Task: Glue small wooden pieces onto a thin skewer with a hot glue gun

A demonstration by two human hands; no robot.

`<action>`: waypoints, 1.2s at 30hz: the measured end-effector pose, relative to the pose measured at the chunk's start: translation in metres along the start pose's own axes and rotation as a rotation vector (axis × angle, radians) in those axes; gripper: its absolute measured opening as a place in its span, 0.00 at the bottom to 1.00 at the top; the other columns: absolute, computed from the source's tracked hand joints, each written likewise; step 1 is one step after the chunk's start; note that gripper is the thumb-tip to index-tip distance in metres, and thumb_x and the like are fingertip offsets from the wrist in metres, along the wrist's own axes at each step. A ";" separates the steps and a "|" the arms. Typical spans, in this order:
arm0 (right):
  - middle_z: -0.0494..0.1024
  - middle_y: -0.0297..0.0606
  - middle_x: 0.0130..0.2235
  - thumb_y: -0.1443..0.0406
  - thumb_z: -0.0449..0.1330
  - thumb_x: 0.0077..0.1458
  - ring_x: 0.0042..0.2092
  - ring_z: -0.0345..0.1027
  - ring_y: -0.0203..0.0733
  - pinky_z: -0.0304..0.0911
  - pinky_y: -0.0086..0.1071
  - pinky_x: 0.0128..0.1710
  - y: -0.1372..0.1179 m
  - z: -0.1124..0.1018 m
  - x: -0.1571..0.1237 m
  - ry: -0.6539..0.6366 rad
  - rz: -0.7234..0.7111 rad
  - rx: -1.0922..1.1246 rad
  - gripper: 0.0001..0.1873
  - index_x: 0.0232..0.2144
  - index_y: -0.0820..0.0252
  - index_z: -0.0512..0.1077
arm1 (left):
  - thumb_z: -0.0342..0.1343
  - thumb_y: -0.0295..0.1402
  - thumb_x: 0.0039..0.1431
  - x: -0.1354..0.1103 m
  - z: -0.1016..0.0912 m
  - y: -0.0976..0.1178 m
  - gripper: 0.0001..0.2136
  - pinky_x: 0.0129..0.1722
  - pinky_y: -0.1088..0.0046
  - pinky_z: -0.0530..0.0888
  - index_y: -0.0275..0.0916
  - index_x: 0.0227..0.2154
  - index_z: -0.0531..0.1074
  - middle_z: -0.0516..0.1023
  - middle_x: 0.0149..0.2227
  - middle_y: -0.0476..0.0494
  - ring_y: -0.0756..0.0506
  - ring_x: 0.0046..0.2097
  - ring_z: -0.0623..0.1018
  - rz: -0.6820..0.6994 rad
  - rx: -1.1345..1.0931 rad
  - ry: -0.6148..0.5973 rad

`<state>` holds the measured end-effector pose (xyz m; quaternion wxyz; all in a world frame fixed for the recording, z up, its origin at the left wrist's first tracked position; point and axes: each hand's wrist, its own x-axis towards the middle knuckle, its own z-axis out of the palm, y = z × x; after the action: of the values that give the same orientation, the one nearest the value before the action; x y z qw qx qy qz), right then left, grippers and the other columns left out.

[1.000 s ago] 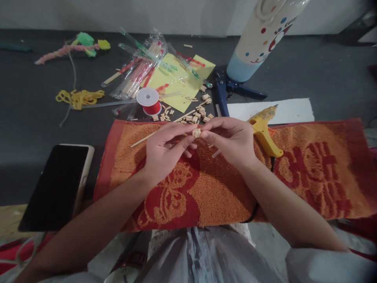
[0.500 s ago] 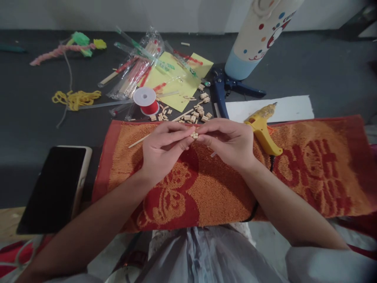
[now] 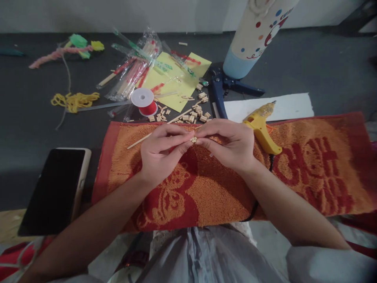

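My left hand (image 3: 160,151) and my right hand (image 3: 228,143) meet over an orange and red towel (image 3: 309,169). Both pinch a small bundle of short wooden pieces (image 3: 193,139) between their fingertips. A thin wooden skewer (image 3: 138,141) sticks out to the left from under my left hand's fingers. Behind the hands, at the towel's far edge, lie several loose cut wooden pieces (image 3: 194,116).
A yellow glue gun (image 3: 260,125) rests on the towel right of my right hand. A red thread spool (image 3: 144,101), blue cutters (image 3: 219,92), yellow paper (image 3: 173,80), wrapped sticks (image 3: 134,70), yellow yarn (image 3: 75,100) and a patterned bottle (image 3: 253,35) lie behind. A phone (image 3: 54,188) sits left.
The hands drew slightly together and lower on the towel. The wooden bundle shows less between the fingertips than before. The view shifted a little.
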<state>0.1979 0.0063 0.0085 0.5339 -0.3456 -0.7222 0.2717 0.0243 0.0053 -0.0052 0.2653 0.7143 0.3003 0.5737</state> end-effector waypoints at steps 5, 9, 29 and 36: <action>0.82 0.37 0.29 0.68 0.66 0.52 0.33 0.75 0.36 0.72 0.30 0.35 -0.001 0.001 0.000 0.007 0.009 -0.033 0.02 0.28 0.60 0.78 | 0.63 0.22 0.53 0.001 -0.001 0.000 0.15 0.35 0.78 0.75 0.48 0.41 0.79 0.80 0.35 0.50 0.53 0.37 0.78 0.010 0.022 -0.003; 0.82 0.38 0.30 0.70 0.66 0.51 0.33 0.75 0.35 0.72 0.30 0.35 -0.001 0.002 0.000 0.020 0.009 -0.007 0.01 0.28 0.61 0.78 | 0.63 0.24 0.54 0.002 -0.003 0.000 0.13 0.36 0.76 0.76 0.47 0.40 0.79 0.80 0.35 0.50 0.52 0.37 0.78 0.001 0.076 -0.005; 0.82 0.38 0.33 0.69 0.67 0.51 0.36 0.76 0.36 0.72 0.31 0.38 -0.005 0.003 0.000 0.039 -0.074 0.010 0.05 0.34 0.59 0.79 | 0.63 0.29 0.55 -0.003 0.000 0.003 0.13 0.36 0.76 0.78 0.44 0.45 0.76 0.82 0.36 0.48 0.51 0.34 0.80 -0.076 0.001 0.079; 0.82 0.38 0.33 0.69 0.66 0.52 0.35 0.76 0.37 0.73 0.31 0.36 -0.004 0.004 0.000 0.042 -0.071 -0.009 0.04 0.33 0.59 0.80 | 0.63 0.24 0.54 0.003 -0.003 0.006 0.09 0.37 0.75 0.77 0.43 0.35 0.79 0.82 0.35 0.50 0.51 0.36 0.81 0.092 0.152 0.052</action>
<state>0.1936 0.0033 0.0106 0.5568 -0.3280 -0.7239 0.2418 0.0224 0.0035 0.0020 0.1758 0.7302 0.3169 0.5791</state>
